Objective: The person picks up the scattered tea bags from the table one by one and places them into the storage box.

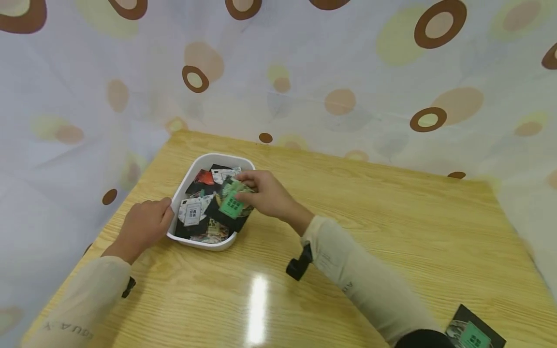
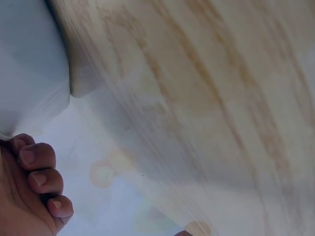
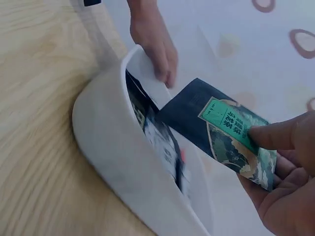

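My right hand pinches a black-and-green tea sachet between thumb and fingers, over the right side of a white plastic tub. In the right wrist view this sachet is tilted above the tub's rim, its green label showing. The left hand grips the tub's left rim; in the left wrist view its fingers curl under the rim. Inside the tub lie several sachets: one with a white label, a red one and others partly covered.
Another black sachet with a green label lies on the wooden table at the lower right, partly cut off by the frame. A patterned white cloth hangs behind and beside the table. The tub stands near the table's left edge.
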`<state>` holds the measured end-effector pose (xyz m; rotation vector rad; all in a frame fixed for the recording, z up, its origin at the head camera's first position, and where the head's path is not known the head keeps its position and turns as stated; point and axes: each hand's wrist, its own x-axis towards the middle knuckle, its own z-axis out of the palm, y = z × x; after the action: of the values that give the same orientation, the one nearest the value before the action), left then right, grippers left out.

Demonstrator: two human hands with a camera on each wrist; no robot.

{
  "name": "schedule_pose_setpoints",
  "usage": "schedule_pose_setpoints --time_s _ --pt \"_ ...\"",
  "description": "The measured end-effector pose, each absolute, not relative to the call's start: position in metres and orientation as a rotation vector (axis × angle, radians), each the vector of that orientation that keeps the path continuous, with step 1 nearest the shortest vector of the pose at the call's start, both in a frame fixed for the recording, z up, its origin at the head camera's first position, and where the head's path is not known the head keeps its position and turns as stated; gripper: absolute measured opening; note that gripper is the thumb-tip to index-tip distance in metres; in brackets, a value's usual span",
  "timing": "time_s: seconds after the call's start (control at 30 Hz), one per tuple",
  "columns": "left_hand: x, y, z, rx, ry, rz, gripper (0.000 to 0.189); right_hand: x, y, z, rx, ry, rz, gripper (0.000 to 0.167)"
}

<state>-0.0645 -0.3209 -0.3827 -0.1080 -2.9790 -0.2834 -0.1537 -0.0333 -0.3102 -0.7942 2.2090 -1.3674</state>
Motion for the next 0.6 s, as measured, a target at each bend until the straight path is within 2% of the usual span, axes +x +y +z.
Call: schedule_pose_setpoints --time_s 0.13,0.3,0.43,0.6 --pt "-0.065 -0.318 -0.387 -0.137 -2.944 -0.291 0.029 -0.159 -0.074 -0.328 -0.915 2.223 -1.268 0.041" --pt "-0.068 -0.317 -0.390 -0.163 -2.930 -0.291 0.028 -0.159 -0.075 -0.347 -1.014 2.305 -1.149 0.044" --pt "-0.069 -0.316 -0.387 -0.192 -2.937 -0.284 0.029 -0.158 -0.032 -0.341 -1.090 2.439 -1.168 0.053" --pt "-0.069 -0.317 -0.380 -0.195 -2.942 -0.282 0.029 -0.159 0.074 -0.316 -1.051 2.641 -1.091 0.051"
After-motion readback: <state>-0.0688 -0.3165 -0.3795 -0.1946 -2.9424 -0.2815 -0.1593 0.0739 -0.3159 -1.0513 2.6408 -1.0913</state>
